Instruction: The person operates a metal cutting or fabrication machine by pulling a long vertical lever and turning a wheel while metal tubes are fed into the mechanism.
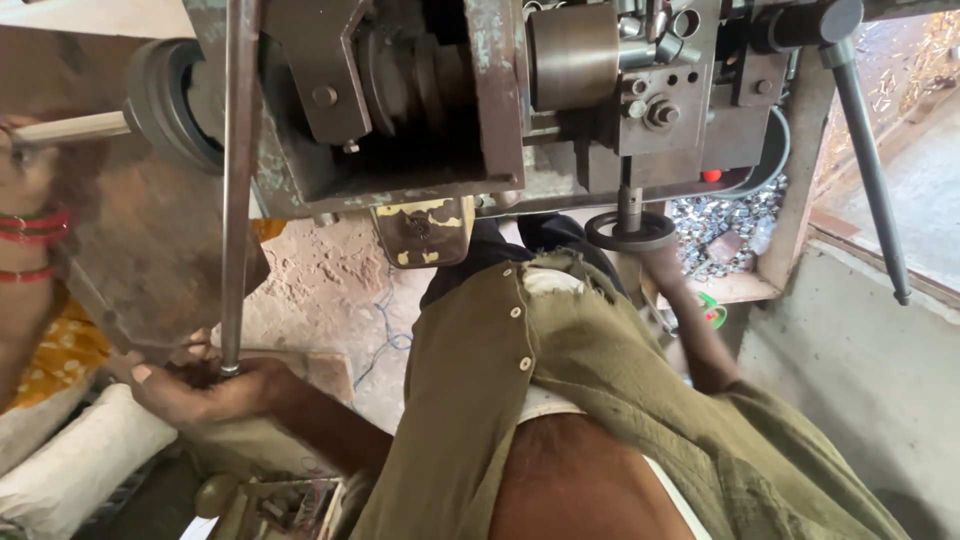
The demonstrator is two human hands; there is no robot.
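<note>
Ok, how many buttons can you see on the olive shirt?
3. All sit along the olive shirt's front edge: a top button, a middle button just beneath it, and a lower button. More may be hidden in the folds below.

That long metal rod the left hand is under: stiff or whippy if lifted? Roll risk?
The rod is probably stiff: it looks like solid metal and stands straight with no visible bow. It is likely heavy for its thinness and top-heavy if freed, since the left hand cups only its lower end. Being round and smooth-looking, it would probably roll if laid flat.
</note>
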